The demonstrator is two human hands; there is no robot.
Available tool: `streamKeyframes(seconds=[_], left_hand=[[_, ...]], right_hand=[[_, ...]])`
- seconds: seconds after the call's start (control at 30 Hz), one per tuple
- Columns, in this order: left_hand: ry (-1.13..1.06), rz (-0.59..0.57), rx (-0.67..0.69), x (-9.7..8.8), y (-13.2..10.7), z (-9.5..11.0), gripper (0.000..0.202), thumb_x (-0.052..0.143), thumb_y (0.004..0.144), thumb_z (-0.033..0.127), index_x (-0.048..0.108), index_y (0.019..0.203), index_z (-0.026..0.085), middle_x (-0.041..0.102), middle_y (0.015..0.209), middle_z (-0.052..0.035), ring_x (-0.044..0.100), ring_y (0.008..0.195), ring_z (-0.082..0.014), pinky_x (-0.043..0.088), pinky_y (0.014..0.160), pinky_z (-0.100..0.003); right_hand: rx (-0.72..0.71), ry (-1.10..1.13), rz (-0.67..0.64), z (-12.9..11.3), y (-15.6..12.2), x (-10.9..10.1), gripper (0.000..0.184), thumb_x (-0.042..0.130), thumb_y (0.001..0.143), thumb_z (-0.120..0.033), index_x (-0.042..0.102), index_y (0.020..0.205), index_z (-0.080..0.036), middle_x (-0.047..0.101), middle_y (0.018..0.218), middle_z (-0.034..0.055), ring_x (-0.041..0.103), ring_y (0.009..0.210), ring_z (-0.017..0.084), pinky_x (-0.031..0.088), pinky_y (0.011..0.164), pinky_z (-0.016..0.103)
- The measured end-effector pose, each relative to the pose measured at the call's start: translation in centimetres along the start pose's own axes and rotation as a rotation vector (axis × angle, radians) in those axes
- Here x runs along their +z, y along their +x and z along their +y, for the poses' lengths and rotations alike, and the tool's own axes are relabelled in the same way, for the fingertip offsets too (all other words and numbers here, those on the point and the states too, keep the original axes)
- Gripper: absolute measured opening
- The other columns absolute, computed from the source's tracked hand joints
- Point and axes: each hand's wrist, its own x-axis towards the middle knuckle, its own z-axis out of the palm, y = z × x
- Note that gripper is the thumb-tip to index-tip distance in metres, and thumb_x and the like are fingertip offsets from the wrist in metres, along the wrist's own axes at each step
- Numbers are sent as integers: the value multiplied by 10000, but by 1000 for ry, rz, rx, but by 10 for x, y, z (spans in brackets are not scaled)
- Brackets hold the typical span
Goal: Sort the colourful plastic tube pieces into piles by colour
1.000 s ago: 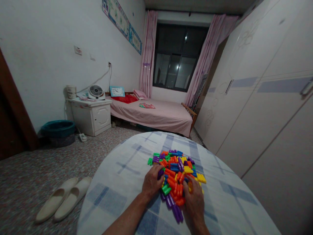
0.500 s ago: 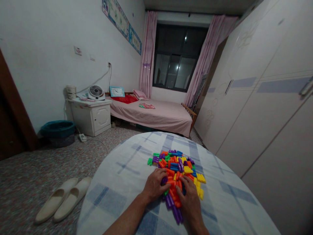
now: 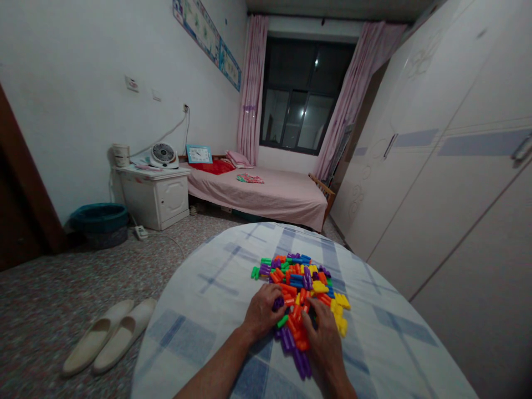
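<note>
A heap of plastic building blocks in orange, purple, blue, green and yellow lies on the round table. My left hand is at the heap's near left side, fingers curled around a purple block. Just below its thumb lies a green block. On the near right side, my right hand has its thumb and fingers bent inward beside orange blocks; something dark shows between them, too hidden to name. Purple blocks extend toward me between the wrists. Yellow blocks sit right of my right hand.
A blue-and-white checked cloth covers the table. Pale slippers lie on the floor at left. Beyond are a bed, a white cabinet with a fan, and a teal bin. A wardrobe stands at right.
My left thumb has lifted slightly from the orange blocks, and the green block below it shows more. My right thumb has shifted a little. The rest of the heap looks the same.
</note>
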Motion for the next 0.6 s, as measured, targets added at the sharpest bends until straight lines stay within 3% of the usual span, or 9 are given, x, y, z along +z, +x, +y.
streamKeyframes(seconds=[0.17,0.4,0.6], left_hand=[[-13,39,-12,0,2,2,144,588,726,124,608,849,196,646,1006,-52,557,980,-205,459,898,-363],[-10,232,-33,-7,3,-5,98,545,790,165,588,874,193,620,1034,-55,550,1017,-201,455,919,-384],[113,150,-110,-4,0,-14,223,558,744,119,592,947,205,609,1072,-48,549,1029,-201,462,922,-368]], right_hand=[[-23,-44,-50,0,0,3,418,589,750,-414,626,1099,-187,601,1150,104,526,1105,251,405,985,421],[39,34,-83,-6,0,-1,268,470,820,-338,632,991,-210,627,1033,67,569,997,213,443,912,369],[92,69,-113,-8,-1,-2,238,456,817,-323,626,928,-199,641,952,58,589,918,207,455,842,343]])
